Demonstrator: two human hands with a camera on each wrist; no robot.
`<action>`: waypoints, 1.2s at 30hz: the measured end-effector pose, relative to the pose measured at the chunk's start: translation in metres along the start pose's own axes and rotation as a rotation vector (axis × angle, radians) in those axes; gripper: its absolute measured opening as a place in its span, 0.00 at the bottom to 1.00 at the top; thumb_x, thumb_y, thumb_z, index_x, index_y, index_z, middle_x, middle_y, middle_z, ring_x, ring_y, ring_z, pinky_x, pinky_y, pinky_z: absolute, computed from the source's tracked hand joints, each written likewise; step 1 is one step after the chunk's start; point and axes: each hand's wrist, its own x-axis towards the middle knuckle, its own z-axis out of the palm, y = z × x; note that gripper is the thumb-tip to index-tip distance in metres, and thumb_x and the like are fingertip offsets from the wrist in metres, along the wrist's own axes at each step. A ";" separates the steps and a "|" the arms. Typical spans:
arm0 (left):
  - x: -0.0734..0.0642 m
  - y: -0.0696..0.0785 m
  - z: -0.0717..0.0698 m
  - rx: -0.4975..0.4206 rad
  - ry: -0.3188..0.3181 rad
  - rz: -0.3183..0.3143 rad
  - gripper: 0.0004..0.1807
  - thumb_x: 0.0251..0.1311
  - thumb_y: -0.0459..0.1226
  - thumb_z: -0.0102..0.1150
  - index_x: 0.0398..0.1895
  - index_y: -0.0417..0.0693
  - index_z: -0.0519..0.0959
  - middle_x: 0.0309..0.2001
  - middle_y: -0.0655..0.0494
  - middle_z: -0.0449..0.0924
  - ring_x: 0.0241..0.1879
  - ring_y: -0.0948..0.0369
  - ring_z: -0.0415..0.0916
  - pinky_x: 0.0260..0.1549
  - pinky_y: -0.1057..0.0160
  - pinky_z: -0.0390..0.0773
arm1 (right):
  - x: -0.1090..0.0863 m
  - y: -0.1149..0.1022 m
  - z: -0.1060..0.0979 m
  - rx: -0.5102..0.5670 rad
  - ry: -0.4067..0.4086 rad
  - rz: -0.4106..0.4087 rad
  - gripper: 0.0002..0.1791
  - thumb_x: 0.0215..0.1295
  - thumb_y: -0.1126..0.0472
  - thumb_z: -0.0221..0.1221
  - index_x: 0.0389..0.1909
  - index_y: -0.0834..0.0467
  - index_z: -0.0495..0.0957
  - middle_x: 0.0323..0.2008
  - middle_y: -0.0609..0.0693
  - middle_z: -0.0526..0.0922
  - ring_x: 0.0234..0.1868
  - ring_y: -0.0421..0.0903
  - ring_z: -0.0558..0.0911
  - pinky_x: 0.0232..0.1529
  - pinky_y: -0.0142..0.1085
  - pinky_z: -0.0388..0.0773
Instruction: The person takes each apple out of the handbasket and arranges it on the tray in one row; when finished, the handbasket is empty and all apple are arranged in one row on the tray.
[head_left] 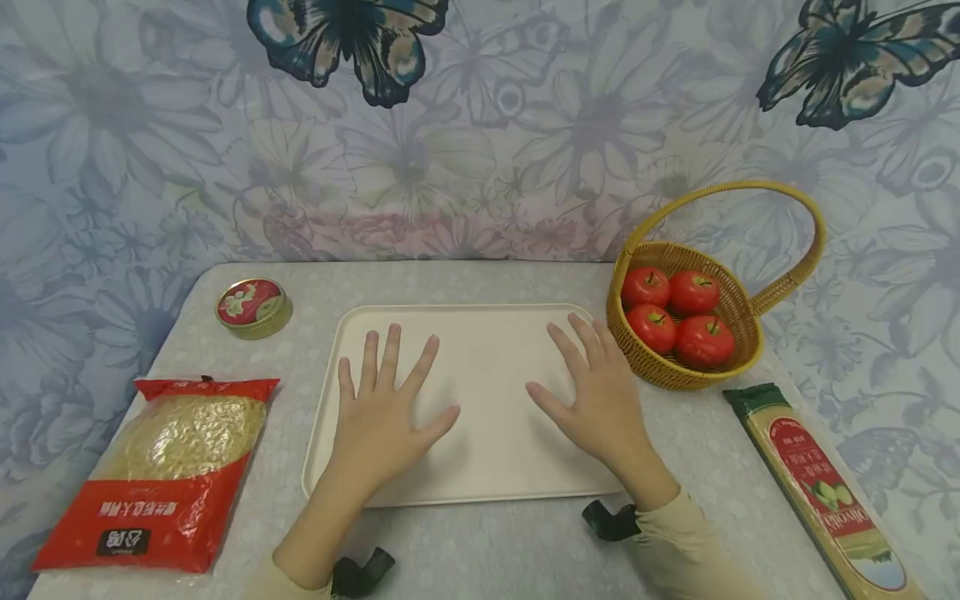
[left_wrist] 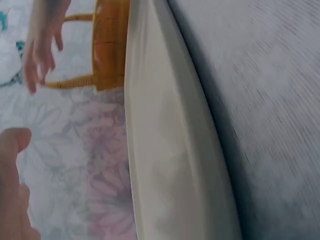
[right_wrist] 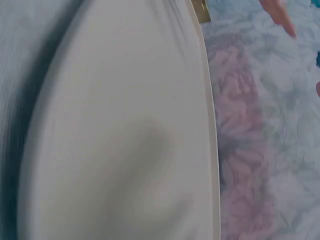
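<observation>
Both hands hover over a cream rectangular tray [head_left: 487, 350], palms down, and hold nothing. The left hand [head_left: 386, 417] is above the tray's left part with its fingers spread straight. Over the right part is the right hand [head_left: 600, 396], its fingers also extended and its thumb pointing inward. Shadows of the hands fall on the tray. In the left wrist view the left hand [left_wrist: 12, 190] shows only in part at the left edge, with the right hand [left_wrist: 42, 50] farther off. The right wrist view catches one hand's fingers [right_wrist: 280, 15] at the top right.
A yellow wicker basket [head_left: 667, 379] with several tomatoes [head_left: 705, 342] stands right of the tray. Below it lies a long spaghetti-like packet [head_left: 825, 492]. At left are a red-and-clear bag of pasta [head_left: 165, 483] and a round tin [head_left: 253, 308]. Patterned cloth [head_left: 480, 150] rises behind.
</observation>
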 end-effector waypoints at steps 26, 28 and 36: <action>-0.050 -0.100 0.019 -0.481 -0.209 -0.183 0.76 0.38 0.60 0.78 0.81 0.61 0.31 0.80 0.39 0.23 0.78 0.36 0.22 0.65 0.21 0.39 | 0.003 0.182 -0.052 0.248 0.001 0.327 0.42 0.68 0.53 0.60 0.78 0.55 0.51 0.73 0.68 0.55 0.72 0.73 0.54 0.68 0.72 0.50; -0.052 -0.104 0.022 -0.498 -0.216 -0.182 0.77 0.36 0.60 0.79 0.81 0.60 0.30 0.80 0.40 0.22 0.78 0.36 0.21 0.66 0.22 0.35 | 0.003 0.189 -0.052 0.248 -0.019 0.337 0.43 0.69 0.54 0.60 0.78 0.56 0.49 0.73 0.70 0.54 0.72 0.75 0.53 0.67 0.73 0.49; -0.056 -0.113 0.028 -0.518 -0.222 -0.174 0.80 0.33 0.61 0.79 0.80 0.55 0.29 0.79 0.38 0.22 0.77 0.36 0.18 0.68 0.27 0.24 | 0.007 0.206 -0.050 0.227 -0.136 0.376 0.47 0.68 0.53 0.61 0.78 0.61 0.44 0.73 0.75 0.49 0.72 0.76 0.51 0.66 0.74 0.50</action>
